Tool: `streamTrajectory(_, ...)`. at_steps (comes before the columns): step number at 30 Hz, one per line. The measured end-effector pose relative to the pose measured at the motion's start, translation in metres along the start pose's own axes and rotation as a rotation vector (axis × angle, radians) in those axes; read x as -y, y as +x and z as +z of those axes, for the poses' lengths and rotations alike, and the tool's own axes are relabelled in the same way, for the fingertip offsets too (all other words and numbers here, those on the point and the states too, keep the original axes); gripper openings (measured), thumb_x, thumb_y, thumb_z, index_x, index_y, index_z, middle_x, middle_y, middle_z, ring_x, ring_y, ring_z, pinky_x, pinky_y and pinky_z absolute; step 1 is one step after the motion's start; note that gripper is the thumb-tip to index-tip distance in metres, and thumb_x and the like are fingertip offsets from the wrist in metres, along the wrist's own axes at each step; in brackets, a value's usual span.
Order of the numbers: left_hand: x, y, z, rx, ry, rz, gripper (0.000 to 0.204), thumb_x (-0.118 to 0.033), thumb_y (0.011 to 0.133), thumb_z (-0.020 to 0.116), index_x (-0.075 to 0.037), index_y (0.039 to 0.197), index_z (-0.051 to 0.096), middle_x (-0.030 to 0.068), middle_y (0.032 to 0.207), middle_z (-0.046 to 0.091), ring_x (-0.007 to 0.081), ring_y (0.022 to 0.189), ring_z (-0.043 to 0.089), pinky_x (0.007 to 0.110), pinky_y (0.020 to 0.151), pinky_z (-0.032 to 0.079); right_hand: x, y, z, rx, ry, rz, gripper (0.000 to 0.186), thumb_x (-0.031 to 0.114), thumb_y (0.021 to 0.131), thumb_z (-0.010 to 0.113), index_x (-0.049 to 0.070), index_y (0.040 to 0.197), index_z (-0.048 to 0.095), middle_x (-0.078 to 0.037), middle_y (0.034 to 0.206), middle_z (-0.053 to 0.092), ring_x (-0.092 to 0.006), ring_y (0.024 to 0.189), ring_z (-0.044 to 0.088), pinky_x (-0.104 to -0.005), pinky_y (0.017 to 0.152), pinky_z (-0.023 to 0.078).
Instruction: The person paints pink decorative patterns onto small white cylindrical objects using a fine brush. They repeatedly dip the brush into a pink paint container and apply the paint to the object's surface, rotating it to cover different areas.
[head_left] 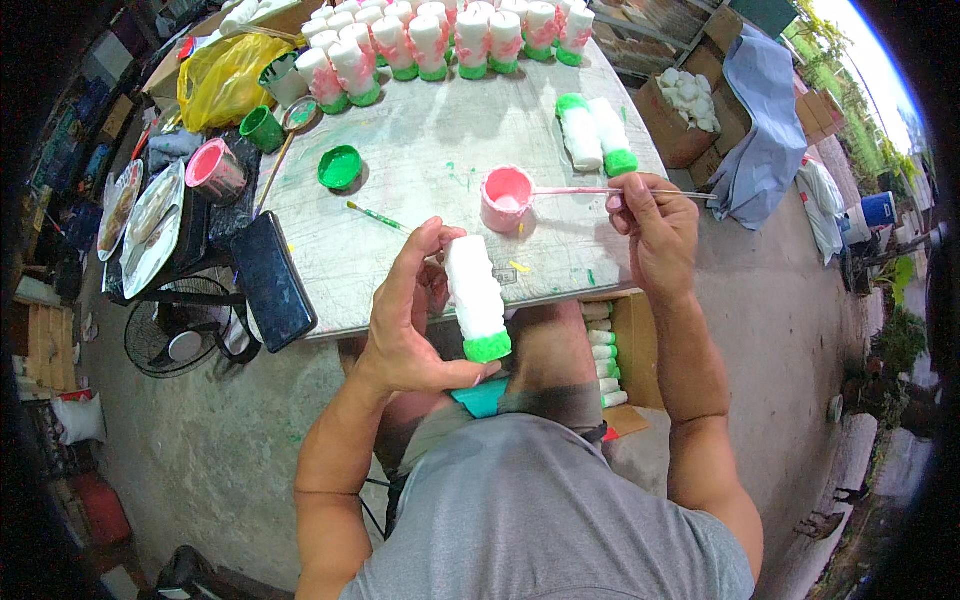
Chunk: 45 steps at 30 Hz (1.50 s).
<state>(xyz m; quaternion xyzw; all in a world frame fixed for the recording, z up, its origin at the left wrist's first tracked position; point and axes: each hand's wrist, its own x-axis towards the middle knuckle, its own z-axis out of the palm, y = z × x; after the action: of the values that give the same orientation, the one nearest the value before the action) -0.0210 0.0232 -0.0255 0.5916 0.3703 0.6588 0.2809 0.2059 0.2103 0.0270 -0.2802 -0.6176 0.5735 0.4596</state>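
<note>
Slanted cylinder [476,290], green end [488,347] bodyward, in half-curled left hand [398,325]; paintbrush [578,190] in tight right hand [658,232]

Yellow bag [222,88] and black fan [184,346]

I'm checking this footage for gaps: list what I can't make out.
All in the head view:
White piece: far side, turned away from the camera in the left hand.
Painted pieces: back rows, partly cut off by the picture's top edge.
Cardboard box: far part, hidden by the table.
Yellow bag: any contents, covered by its folds.
</note>
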Motion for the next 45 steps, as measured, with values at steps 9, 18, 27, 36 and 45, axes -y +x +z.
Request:
streamTrajectory(9, 0.001, -0.002, 0.002, -0.004, 0.11, 0.032, 0.127, -0.012, 0.053, 0.091, -0.003, 0.161, 0.025, 0.0171, 0.15, 0.045, 0.0267, 0.129, 0.053, 0.04, 0.108, 0.046, -0.002, -0.045, -0.011, 0.023, 0.466, -0.011, 0.02, 0.014, 0.104, 0.064, -0.004, 0.113, 0.062, -0.01, 0.095, 0.065, -0.0155, 0.081, 0.06, -0.0293, 0.075, 0.05)
streamTrajectory(18, -0.005, -0.002, 0.009, -0.022, 0.33, 0.113, 0.115, -0.017, 0.054, 0.086, -0.002, 0.155, 0.034, 0.0216, 0.139, 0.053, 0.0368, 0.125, 0.053, 0.047, 0.106, 0.046, 0.004, -0.113, 0.037, 0.107, 0.126, -0.299, 0.026, 0.025, 0.108, 0.058, -0.001, 0.108, 0.055, -0.014, 0.097, 0.065, -0.0181, 0.084, 0.062, -0.0328, 0.075, 0.053)
streamTrajectory(27, -0.003, -0.001, 0.007, 0.033, 0.404, 0.106, 0.123, -0.015, 0.051, 0.084, 0.0, 0.159, 0.028, 0.0203, 0.144, 0.046, 0.0296, 0.128, 0.052, 0.04, 0.106, 0.044, 0.001, -0.108, 0.051, 0.143, 0.074, -0.425, 0.019, 0.017, 0.109, 0.051, -0.002, 0.108, 0.052, -0.011, 0.091, 0.061, -0.0195, 0.082, 0.062, -0.0336, 0.078, 0.054)
streamTrajectory(36, -0.013, -0.003, 0.018, -0.099, 0.662, 0.139, 0.119, -0.019, 0.053, 0.089, -0.001, 0.153, 0.028, 0.0174, 0.142, 0.042, 0.0289, 0.126, 0.047, 0.042, 0.108, 0.04, 0.007, -0.106, 0.046, 0.147, -0.151, -0.622, 0.017, 0.012, 0.105, 0.059, -0.002, 0.111, 0.05, -0.013, 0.09, 0.064, -0.0228, 0.078, 0.065, -0.0367, 0.07, 0.056)
streamTrajectory(45, -0.025, -0.002, 0.021, -0.264, 0.857, 0.277, 0.122, -0.024, 0.054, 0.094, 0.002, 0.15, 0.023, 0.0178, 0.141, 0.038, 0.0312, 0.128, 0.042, 0.044, 0.11, 0.037, 0.033, -0.117, 0.045, 0.212, -0.339, -0.526, 0.024, -0.006, 0.087, 0.077, 0.002, 0.103, 0.06, -0.015, 0.092, 0.071, -0.0306, 0.084, 0.074, -0.0405, 0.074, 0.059)
